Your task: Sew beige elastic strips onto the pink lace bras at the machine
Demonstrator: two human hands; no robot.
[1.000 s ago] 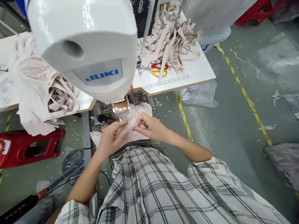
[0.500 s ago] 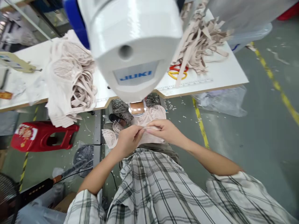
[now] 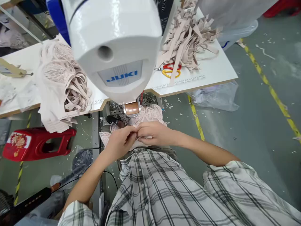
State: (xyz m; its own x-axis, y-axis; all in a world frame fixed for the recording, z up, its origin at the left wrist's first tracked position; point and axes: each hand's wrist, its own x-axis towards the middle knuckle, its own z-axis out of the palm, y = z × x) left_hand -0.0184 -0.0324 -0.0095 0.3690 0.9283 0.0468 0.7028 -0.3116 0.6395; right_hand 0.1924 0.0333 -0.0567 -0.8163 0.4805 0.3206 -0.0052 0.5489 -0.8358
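Observation:
My left hand point(image 3: 121, 142) and my right hand point(image 3: 154, 133) meet in my lap, both pinching a pale pink lace piece point(image 3: 150, 113) with fingers closed on its edge. The lace spreads toward the base of the white JUKI sewing machine point(image 3: 115, 47), whose head fills the upper middle of the view. A shiny metal part point(image 3: 131, 108) of the machine hangs just above the lace. My fingertips touch each other at the fabric's near edge.
A white table point(image 3: 211, 73) carries a heap of beige straps point(image 3: 188, 37) and red and yellow scissors point(image 3: 170, 69). Lace pieces point(image 3: 62, 88) pile up at the left. A red stool point(image 3: 35, 142) stands on the floor, and a plastic bag point(image 3: 213, 95) lies under the table.
My hands have drawn together on the lace, from slightly apart to fingertips touching. The view shifted left and back as my head moved.

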